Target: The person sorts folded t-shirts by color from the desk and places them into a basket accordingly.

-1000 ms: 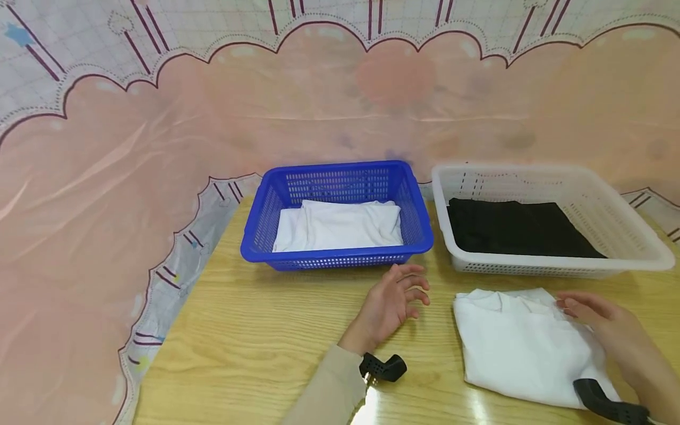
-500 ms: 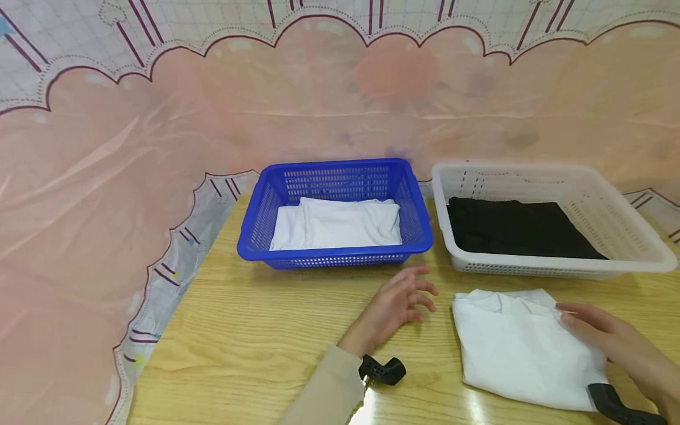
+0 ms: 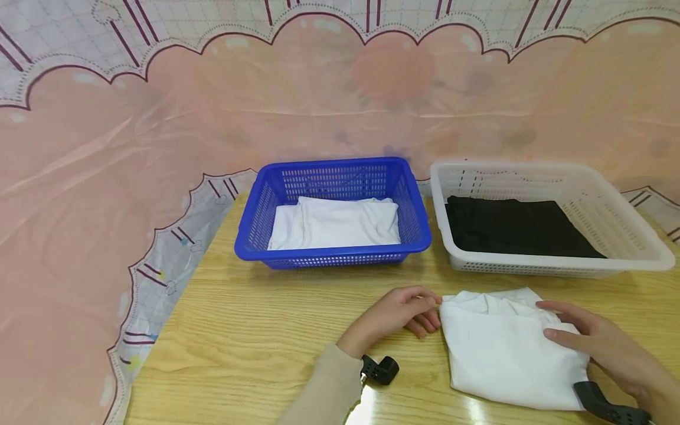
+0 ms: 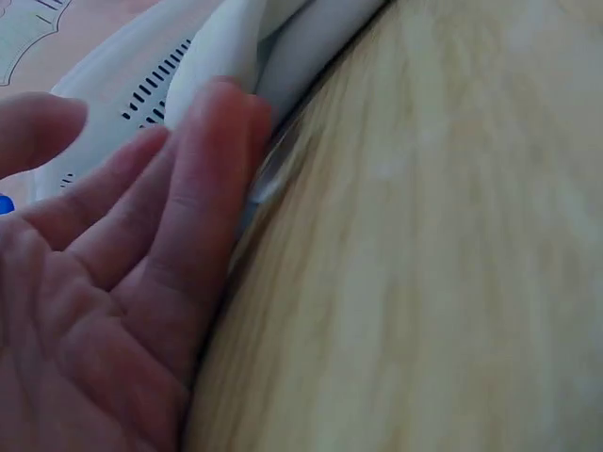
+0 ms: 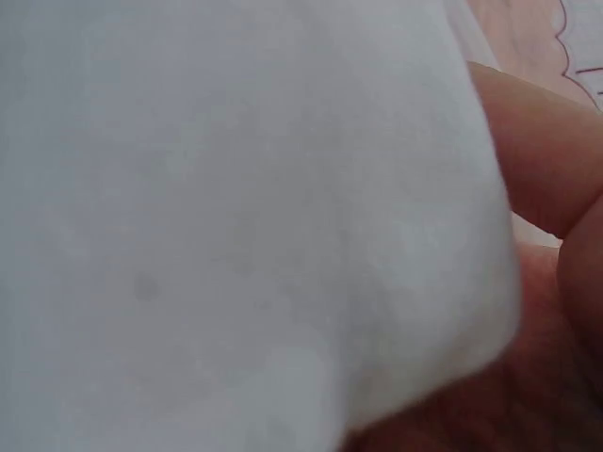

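A folded white cloth [image 3: 512, 360] lies on the wooden table at the right, its far edge bunched into loose folds. My left hand [image 3: 401, 313] is beside its left edge, fingertips right at the fabric. In the left wrist view those fingers [image 4: 179, 207] are nearly straight, with the thumb apart from them. My right hand [image 3: 600, 339] holds the cloth's right side, thumb on top and index finger over the far right corner. Its other fingers are hidden by the cloth. White fabric [image 5: 236, 217] fills most of the right wrist view, with part of the hand behind it.
Behind the hands stands a blue basket [image 3: 332, 255] with folded white cloth [image 3: 345, 224] inside. To its right is a white basket [image 3: 563, 264] holding folded black cloth [image 3: 517, 227]. A patterned pink curtain [image 3: 319, 106] hangs behind the table [image 3: 239, 342].
The white cloth has slid a little left along with my right hand. My left hand has turned and moved right and nearer, bringing its fingertips to the cloth's left edge.
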`<action>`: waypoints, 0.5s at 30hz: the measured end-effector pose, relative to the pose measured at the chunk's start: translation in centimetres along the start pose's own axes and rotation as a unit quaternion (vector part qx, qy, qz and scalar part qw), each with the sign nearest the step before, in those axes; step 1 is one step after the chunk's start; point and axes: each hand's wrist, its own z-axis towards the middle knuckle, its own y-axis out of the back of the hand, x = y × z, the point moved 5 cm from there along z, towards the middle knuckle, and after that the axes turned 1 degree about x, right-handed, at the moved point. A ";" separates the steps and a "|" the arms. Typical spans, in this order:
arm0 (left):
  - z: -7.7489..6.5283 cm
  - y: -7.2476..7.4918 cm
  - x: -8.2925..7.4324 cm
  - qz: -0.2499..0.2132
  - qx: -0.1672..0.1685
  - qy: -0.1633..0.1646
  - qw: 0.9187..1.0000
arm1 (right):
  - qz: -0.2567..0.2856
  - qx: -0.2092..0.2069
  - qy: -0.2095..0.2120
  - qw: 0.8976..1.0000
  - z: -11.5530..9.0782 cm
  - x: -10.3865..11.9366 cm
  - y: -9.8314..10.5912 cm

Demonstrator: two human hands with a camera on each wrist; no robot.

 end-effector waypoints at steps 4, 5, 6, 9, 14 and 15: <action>-0.2 0.1 0.1 0.035 -0.001 0.041 0.999 | 0.010 0.008 -0.009 1.000 0.2 -0.1 -0.3; -0.2 0.0 0.1 0.037 0.003 0.046 0.998 | 0.013 0.010 -0.009 1.000 0.3 -0.1 -0.5; -0.2 0.0 0.2 0.039 0.007 0.048 0.998 | 0.014 0.010 -0.007 1.000 0.3 0.0 -0.5; -0.1 -0.1 0.2 0.043 0.011 0.047 0.998 | 0.019 0.008 -0.001 1.000 0.4 0.5 -0.8; -0.1 0.1 -0.1 0.059 0.006 0.019 0.998 | 0.017 0.003 0.015 1.000 0.5 1.4 -1.4; -0.2 0.2 -0.1 0.059 0.007 0.013 0.998 | 0.019 0.003 0.022 1.000 0.5 1.7 -1.5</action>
